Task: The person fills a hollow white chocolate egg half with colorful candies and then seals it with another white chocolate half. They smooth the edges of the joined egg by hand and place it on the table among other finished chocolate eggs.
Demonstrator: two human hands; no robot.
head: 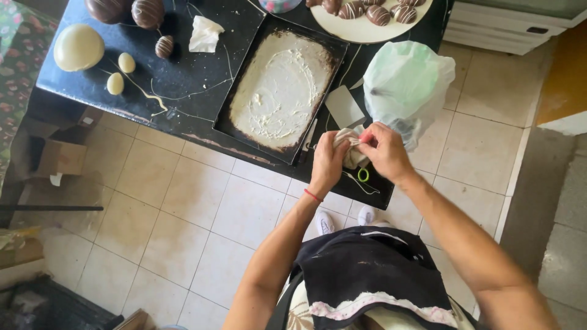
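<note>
My left hand (327,162) and my right hand (386,151) are both closed on the twisted neck of a piping bag (352,148) above the near edge of the black table (183,85). The bag's wide plastic end (406,85), pale green and translucent, bulges up to the right of my hands. A green elastic ring (363,175) lies on the table just below my fingers. To the left of my hands sits a dark baking tray (279,88) smeared with white chocolate. A flat metal scraper (343,107) rests between the tray and the bag.
At the table's far edge stands a plate of striped chocolate eggs (367,15). White and dark egg halves (78,46) and a crumpled tissue (204,34) lie at the left. A cardboard box (58,156) sits on the tiled floor.
</note>
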